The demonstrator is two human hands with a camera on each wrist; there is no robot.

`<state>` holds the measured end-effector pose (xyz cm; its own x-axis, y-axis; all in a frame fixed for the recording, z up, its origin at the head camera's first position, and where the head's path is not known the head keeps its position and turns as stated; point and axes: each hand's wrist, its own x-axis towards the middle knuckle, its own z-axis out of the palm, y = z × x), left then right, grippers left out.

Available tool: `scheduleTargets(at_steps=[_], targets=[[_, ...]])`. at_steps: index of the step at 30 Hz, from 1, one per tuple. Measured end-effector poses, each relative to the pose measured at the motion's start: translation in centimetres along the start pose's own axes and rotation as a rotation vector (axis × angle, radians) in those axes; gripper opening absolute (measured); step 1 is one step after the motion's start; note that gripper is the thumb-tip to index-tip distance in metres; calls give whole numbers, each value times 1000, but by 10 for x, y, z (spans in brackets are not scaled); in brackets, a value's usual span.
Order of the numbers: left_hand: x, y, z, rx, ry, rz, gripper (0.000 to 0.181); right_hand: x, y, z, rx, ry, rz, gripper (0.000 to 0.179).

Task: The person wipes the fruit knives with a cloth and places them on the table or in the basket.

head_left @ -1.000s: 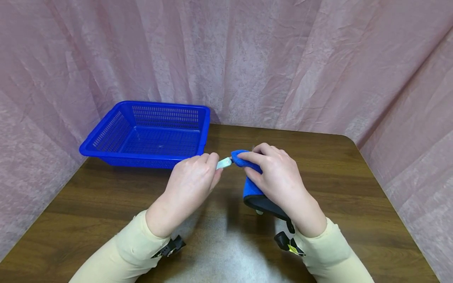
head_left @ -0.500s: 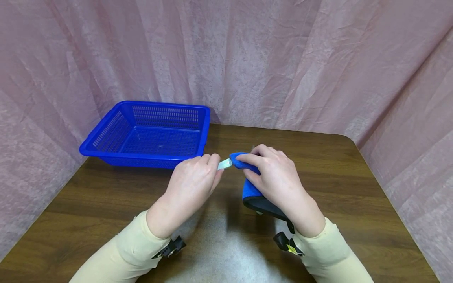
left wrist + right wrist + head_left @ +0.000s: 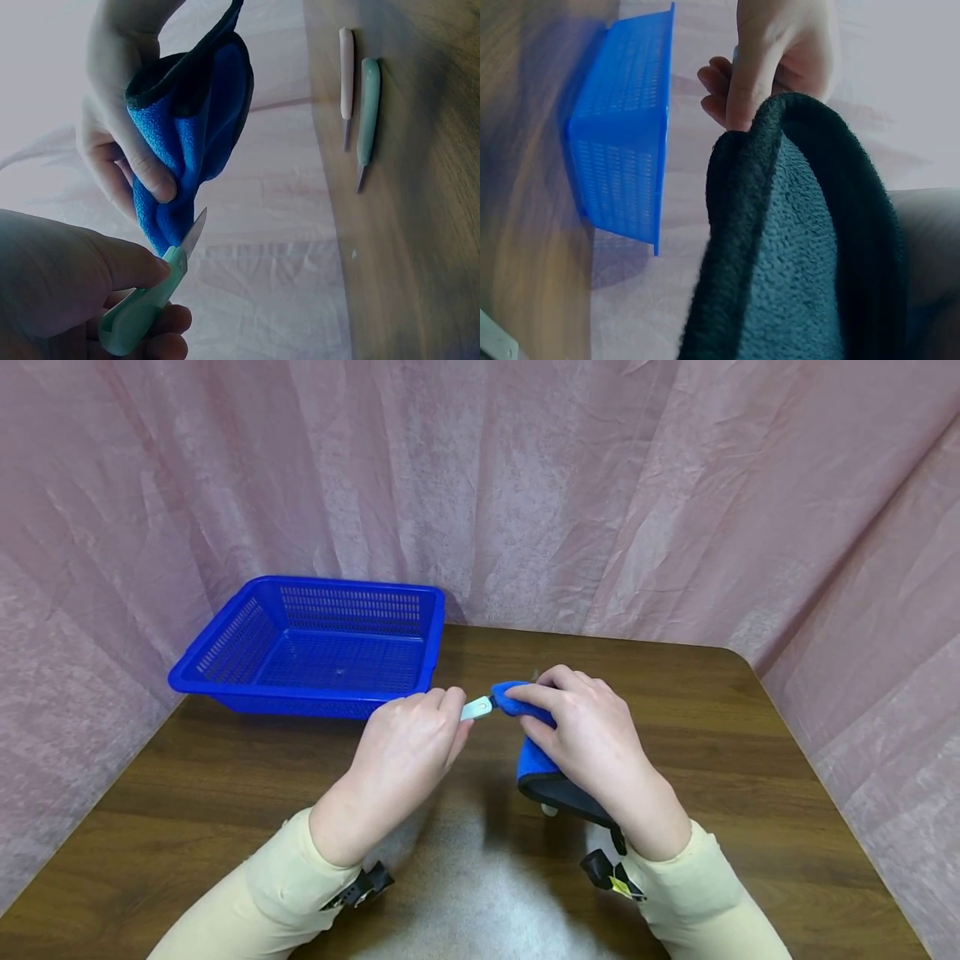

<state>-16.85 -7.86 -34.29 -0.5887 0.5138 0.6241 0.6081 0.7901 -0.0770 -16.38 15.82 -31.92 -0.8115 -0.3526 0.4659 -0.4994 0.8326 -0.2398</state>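
Observation:
My left hand (image 3: 412,735) grips a mint-green folding knife (image 3: 142,307) by its handle, thumb near the pivot, with the blade out. In the left wrist view the bare blade points up beside a blue cloth (image 3: 176,135). My right hand (image 3: 588,735) pinches this dark-edged cloth at the knife, where the handle meets the blade. From the head view the cloth hides most of the blade. The rest of the cloth hangs down below my right hand, its dark edging close to the right wrist view's camera.
A blue plastic basket (image 3: 337,693) stands at the back left of the wooden table (image 3: 712,760). Two more small knives, one with a pink handle (image 3: 346,75) and one with a green handle (image 3: 368,112), lie on the table. A pink curtain (image 3: 525,502) hangs behind.
The cloth in my right hand slid left up to the knife's handle, then slightly back right, baring a bit of blade again. My left hand has hardly moved.

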Motion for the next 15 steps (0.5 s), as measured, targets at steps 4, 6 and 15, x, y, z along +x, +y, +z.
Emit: scheduleTargets(at_steps=[4, 6, 15], targets=[[0, -1, 0, 4, 10, 0, 30, 0, 3, -2, -1, -3, 14, 31], [0, -1, 0, 4, 16, -1, 30, 1, 4, -3, -7, -7, 26, 31], [1, -4, -1, 8, 36, 1, 29, 3, 12, -7, -19, -26, 81, 32]])
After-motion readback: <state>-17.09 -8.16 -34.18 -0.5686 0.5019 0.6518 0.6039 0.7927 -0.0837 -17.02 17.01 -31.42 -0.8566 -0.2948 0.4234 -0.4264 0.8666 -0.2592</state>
